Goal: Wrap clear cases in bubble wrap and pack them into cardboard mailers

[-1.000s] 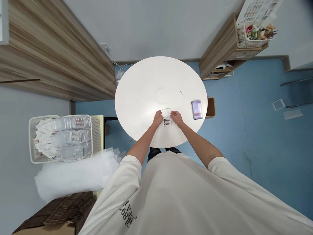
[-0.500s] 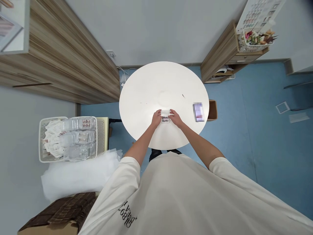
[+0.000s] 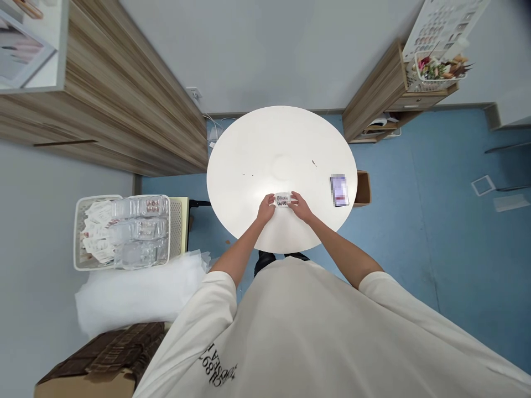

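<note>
A small clear plastic case (image 3: 282, 199) with dark small pieces inside lies on the round white table (image 3: 257, 149), near its front edge. My left hand (image 3: 266, 207) grips the case's left end with curled fingers. My right hand (image 3: 299, 205) pinches its right end. The case's lid lies flat over its base.
A phone (image 3: 339, 190) lies at the table's right edge. A white basket (image 3: 123, 231) of clear cases and packets stands low at the left, above white foam sheets (image 3: 136, 296) and a brown carton (image 3: 91, 359). Wooden cabinets (image 3: 124, 110) flank the table; a small box (image 3: 362, 188) sits on the blue floor.
The case's lid, open and standing up a second ago, has been folded down onto the base. Both hands stayed at the case's ends.
</note>
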`<state>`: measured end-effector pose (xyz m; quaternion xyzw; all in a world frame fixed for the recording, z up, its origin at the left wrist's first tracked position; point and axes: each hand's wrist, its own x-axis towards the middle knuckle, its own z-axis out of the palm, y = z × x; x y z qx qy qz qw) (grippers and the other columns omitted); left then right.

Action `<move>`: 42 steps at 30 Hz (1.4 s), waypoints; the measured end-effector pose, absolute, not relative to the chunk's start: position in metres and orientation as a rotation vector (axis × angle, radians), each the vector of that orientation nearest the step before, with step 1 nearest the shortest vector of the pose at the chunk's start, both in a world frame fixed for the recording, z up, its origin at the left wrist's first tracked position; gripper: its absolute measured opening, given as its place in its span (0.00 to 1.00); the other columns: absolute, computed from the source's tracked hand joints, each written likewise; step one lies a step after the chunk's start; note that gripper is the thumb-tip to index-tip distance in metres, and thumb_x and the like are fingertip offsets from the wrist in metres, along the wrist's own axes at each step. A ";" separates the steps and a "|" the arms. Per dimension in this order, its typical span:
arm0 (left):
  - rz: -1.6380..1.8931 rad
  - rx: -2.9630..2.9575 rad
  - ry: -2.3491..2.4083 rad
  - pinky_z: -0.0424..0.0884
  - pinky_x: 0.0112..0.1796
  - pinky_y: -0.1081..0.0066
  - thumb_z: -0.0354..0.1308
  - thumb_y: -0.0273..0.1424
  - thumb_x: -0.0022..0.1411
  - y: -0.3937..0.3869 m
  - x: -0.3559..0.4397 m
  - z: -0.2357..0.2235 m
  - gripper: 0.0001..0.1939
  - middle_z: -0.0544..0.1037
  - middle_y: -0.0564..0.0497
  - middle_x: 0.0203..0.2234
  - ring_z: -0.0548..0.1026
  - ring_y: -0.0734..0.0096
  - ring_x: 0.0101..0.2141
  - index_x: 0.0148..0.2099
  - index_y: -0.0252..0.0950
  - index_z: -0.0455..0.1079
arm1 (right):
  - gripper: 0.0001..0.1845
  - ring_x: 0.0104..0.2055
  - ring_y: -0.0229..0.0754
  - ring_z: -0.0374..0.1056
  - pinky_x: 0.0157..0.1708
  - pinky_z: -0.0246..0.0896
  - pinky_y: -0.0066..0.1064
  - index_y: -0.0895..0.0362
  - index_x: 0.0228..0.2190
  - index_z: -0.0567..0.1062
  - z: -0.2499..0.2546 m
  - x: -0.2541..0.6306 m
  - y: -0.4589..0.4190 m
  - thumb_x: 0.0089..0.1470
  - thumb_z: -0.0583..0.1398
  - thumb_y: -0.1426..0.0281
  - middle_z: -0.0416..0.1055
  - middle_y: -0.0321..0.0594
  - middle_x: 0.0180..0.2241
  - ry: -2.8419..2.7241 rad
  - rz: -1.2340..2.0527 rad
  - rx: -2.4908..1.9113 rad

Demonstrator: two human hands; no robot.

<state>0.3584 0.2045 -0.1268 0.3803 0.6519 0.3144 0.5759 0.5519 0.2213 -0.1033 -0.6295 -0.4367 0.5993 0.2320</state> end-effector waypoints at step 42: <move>-0.284 2.137 1.450 0.48 0.67 0.44 0.47 0.19 0.60 0.144 0.363 -0.146 0.50 0.31 0.46 0.75 0.37 0.49 0.73 0.77 0.36 0.25 | 0.51 0.76 0.53 0.32 0.68 0.45 0.50 0.52 0.73 0.29 -0.140 0.567 0.169 0.58 0.52 0.74 0.30 0.41 0.75 -2.882 0.884 -1.765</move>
